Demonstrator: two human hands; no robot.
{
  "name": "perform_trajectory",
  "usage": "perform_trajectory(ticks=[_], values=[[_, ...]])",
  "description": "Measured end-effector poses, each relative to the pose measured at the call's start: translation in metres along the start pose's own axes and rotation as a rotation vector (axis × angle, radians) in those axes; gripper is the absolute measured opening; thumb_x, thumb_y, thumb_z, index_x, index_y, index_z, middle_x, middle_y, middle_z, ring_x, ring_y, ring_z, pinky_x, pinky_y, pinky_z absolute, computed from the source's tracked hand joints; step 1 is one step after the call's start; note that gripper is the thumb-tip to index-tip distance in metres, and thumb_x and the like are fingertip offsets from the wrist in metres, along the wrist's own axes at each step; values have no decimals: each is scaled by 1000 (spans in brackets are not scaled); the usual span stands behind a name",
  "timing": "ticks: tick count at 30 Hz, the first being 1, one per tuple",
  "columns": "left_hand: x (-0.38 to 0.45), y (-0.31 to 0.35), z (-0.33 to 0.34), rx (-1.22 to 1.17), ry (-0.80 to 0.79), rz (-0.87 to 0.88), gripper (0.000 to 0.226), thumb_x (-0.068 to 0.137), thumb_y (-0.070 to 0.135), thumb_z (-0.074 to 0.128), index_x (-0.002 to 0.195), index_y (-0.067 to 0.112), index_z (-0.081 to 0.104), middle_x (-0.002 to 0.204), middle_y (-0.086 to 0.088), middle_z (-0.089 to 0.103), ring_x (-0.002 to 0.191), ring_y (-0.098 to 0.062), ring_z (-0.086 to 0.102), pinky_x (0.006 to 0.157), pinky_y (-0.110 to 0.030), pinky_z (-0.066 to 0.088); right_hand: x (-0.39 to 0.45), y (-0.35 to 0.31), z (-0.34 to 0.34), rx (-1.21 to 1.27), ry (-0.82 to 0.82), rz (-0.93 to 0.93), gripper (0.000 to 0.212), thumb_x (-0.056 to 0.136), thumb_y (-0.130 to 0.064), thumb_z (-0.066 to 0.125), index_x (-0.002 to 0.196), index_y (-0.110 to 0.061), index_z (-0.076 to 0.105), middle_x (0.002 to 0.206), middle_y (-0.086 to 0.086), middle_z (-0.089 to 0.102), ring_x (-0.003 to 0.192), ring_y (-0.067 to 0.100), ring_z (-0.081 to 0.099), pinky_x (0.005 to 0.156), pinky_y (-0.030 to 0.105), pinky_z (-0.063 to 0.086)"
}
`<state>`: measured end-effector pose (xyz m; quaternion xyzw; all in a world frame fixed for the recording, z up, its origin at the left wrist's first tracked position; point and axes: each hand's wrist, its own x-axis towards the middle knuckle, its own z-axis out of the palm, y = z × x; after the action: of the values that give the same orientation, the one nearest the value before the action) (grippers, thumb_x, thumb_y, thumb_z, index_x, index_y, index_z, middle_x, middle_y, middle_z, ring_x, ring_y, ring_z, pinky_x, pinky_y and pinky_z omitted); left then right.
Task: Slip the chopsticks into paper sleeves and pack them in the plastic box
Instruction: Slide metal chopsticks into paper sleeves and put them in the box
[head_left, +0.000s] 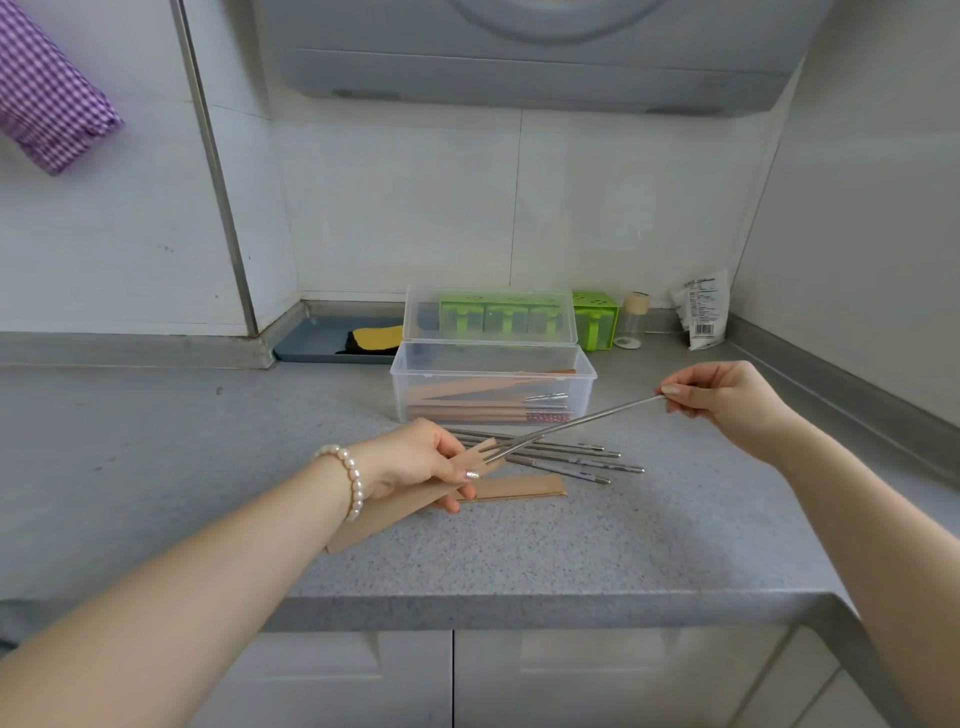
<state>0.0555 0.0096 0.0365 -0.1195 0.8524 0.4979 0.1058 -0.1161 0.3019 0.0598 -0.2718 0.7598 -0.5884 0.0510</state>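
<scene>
My left hand (415, 460) grips a brown paper sleeve (395, 512) just above the counter, its open notched end pointing right. My right hand (727, 397) pinches the far end of a pair of metal chopsticks (582, 422), whose tips sit at the sleeve's mouth. Several loose metal chopsticks (571, 457) lie on the counter behind the sleeve. Another empty paper sleeve (519, 488) lies flat beside them. The clear plastic box (491, 364) stands open behind, with several sleeved chopsticks (483, 400) inside.
A green seasoning rack (597, 317), a small jar (634, 319) and a white packet (701, 312) stand along the back wall. A grey tray (311, 343) with a yellow sponge sits at the back left. The counter's front edge (519, 608) is close below my arms.
</scene>
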Motion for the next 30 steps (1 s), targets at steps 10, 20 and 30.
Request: perform_trajectory(ticks=[10,20,30], values=[[-3,1,2,30,-9,15,11,89,9,59,98,12,65,87,-4,74,66,-13,69,63,-26,57,1,-13,5,-191,-25,-18,10,82,-5,65,75,-9,69,51,-6,64,58,14,46,59,25,37],[-5,19,18,-72,-55,113,11,90,8,58,97,7,66,83,-5,72,60,-11,67,58,-21,55,-13,-29,72,-112,-256,8,32,97,-37,34,123,-27,50,105,0,70,100,14,64,89,32,50],[-4,19,17,-99,-36,101,10,88,5,58,93,5,67,69,-2,70,50,-7,61,56,-20,54,-20,-33,121,-242,-420,15,77,78,-68,25,142,-26,34,121,0,60,112,15,55,97,34,45]])
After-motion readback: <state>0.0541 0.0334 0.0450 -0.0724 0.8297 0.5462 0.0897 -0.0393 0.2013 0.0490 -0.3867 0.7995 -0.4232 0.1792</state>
